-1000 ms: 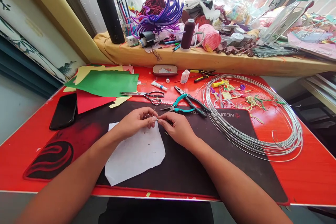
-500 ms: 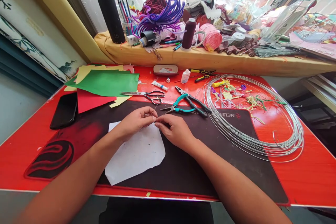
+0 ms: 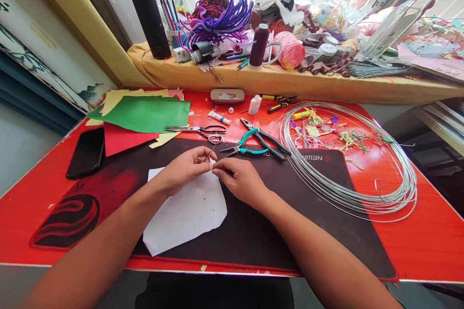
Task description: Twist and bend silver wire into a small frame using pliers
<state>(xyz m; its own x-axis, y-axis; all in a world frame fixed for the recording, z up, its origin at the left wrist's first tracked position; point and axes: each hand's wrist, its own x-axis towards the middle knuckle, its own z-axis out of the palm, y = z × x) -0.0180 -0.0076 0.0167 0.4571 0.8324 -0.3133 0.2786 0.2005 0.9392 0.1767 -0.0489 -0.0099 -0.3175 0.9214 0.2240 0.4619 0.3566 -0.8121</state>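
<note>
My left hand [image 3: 183,169] is closed in a pinch on a thin piece of wire [image 3: 209,154], which sticks up between thumb and forefinger. The fingertips of my right hand [image 3: 239,177] are pressed together at the wire's lower end, meeting the left fingertips. What lies right between the fingertips is too small to make out clearly. Both hands are over the upper edge of a white paper sheet [image 3: 186,219]. Just beyond them lie scissors [image 3: 206,130]. Teal-and-black pliers [image 3: 250,136] lie to the right, crossing a second pair with black handles.
A big coil of silver wire [image 3: 389,198] lies at right, with colourful scraps [image 3: 322,128] inside it. Coloured paper [image 3: 148,113] and a black phone [image 3: 86,153] are at left. A glue tube [image 3: 219,117] and white bottle [image 3: 254,104] stand behind. The sill holds yarn and a thermos [image 3: 148,19].
The whole view has shifted very slightly to the left. My hands keep nearly the same pinch on the wire, with only tiny finger movement.
</note>
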